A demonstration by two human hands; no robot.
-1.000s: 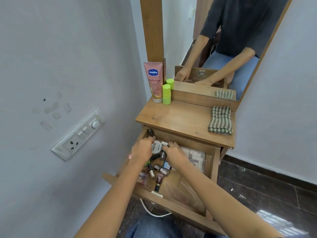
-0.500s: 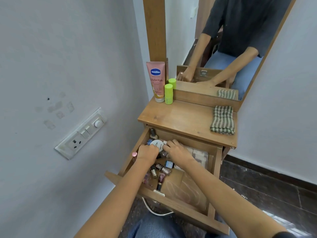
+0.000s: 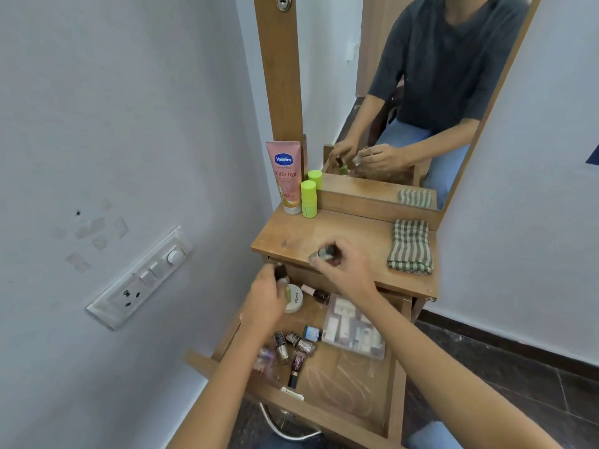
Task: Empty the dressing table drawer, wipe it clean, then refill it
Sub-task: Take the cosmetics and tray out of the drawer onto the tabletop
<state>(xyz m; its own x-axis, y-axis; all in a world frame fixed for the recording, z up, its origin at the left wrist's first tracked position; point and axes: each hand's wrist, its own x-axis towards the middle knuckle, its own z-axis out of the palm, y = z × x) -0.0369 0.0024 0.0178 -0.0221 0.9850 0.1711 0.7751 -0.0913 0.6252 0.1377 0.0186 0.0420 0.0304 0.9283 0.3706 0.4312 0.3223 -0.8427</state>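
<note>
Emptying stage here, nowhere near the wiping yet. The drawer [image 3: 393,384] is pulled right out toward the person and it's got plenty in it: a round white tin [image 3: 295,299] at the far left, a bunch of little bottles [image 3: 291,345] lying every which way on the near left, and a clear box [image 3: 353,332] on the right. The left hand [image 3: 269,296] is over the far left corner of the drawer with its fingers curled round a dark bottle [image 3: 280,272]. The right hand [image 3: 343,270] is up over the near edge of the surface [image 3: 350,234], pinching a small bottle [image 3: 325,252]. My two cents: stand both bottles upright toward the far left, near the pink tube [image 3: 287,176] and green stick [image 3: 308,199], and pack them close so there's room for the rest. Keep them away from the near edge, since round glass will roll off easily. Leave the folded cloth [image 3: 410,247] on the right uncovered, you'll want it for wiping. Taking one or two per hand seems fine, but I'd lift the clear box out flat with both hands, and check that its lid is closed first, I can't tell from here.
</note>
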